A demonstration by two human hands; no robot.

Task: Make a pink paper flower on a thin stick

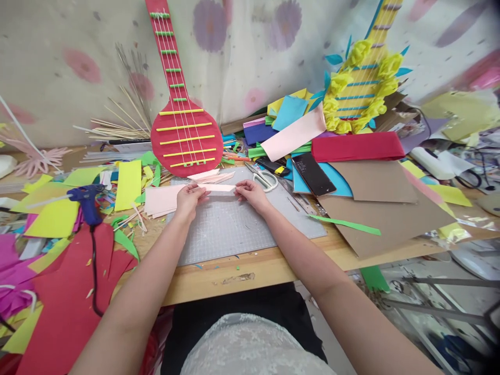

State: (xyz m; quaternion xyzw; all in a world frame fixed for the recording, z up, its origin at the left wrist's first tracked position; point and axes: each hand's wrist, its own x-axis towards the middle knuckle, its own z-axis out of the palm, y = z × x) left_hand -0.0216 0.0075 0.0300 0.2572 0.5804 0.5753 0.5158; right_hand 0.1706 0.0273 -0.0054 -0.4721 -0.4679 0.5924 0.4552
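Left hand (190,200) and right hand (252,194) pinch opposite ends of pale pink paper strip (219,187), fingers nearly closed; strip is over grey cutting mat (234,229) on surface (273,263), scissors (266,181) just beside right hand.

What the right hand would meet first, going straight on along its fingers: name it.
First, the pale strip that the right hand holds; then probably the left hand, though depth is unclear.
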